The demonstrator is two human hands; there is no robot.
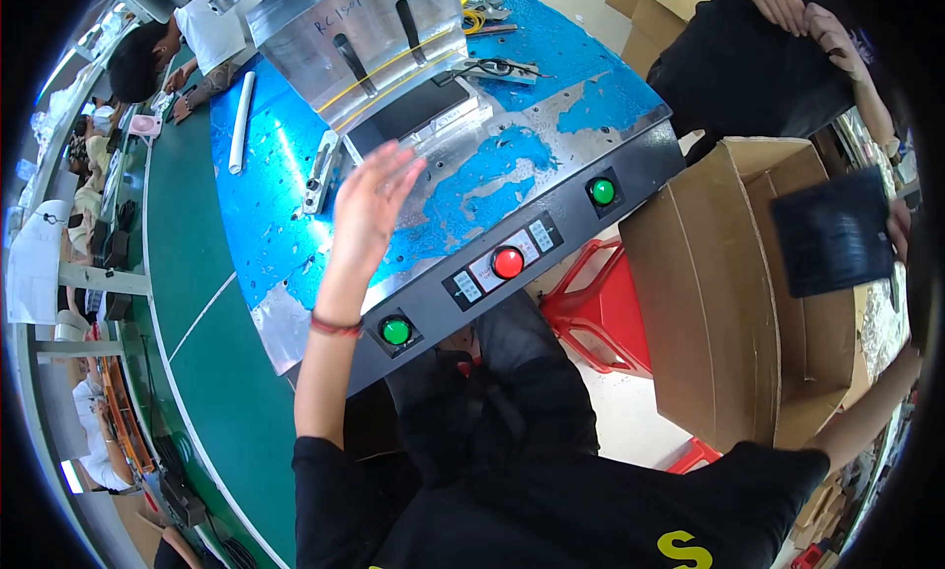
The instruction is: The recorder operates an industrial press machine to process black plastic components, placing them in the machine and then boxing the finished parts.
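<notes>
My left hand point(369, 205) hovers open-fingered over the blue worktop point(276, 215); my right hand point(898, 229) grips a black panel point(832, 232) above the cardboard box point(709, 303).

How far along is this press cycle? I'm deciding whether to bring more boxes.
Looks mid-cycle. Done: the fixture plate under the press head looks empty, as if unloaded. In hand: the right hand holds a flat dark panel over the open cardboard box; the left hand hovers open above the blue table. Left: placing the panel; the box's fill is hidden.

Blue machine bed point(285, 205) — white tube point(241, 121).
</notes>
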